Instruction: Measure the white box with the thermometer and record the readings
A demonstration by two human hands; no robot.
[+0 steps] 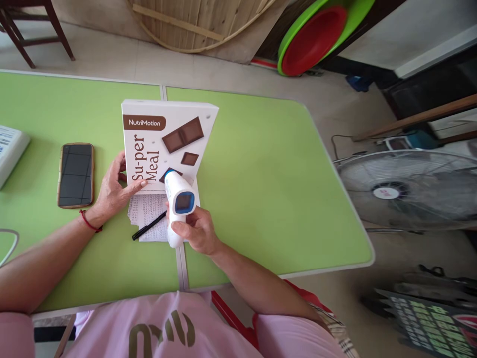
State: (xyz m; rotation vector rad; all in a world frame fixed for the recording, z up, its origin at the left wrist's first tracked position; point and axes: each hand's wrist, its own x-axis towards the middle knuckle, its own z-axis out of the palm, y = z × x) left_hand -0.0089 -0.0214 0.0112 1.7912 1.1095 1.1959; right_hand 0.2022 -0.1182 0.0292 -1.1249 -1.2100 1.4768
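Observation:
My left hand (117,186) grips the lower left edge of a white NutriMotion meal box (143,149), thumb across its front and fingers behind. The box stands upright on the table, printed with brown chocolate pieces. My right hand (199,228) is wrapped round the handle of a white infrared thermometer (179,191) with a blue-rimmed screen facing me. Its front end overlaps the box's lower right part in view; whether they touch I cannot tell. Handwritten paper sheets (151,209) lie under and in front of the box, with a black pen (149,226) on top.
A phone (76,174) in a brown case lies left of my left hand. Farther left is a white box-like object (11,151). The green table (268,199) extends to the right. Beyond its right edge stands a floor fan (395,191).

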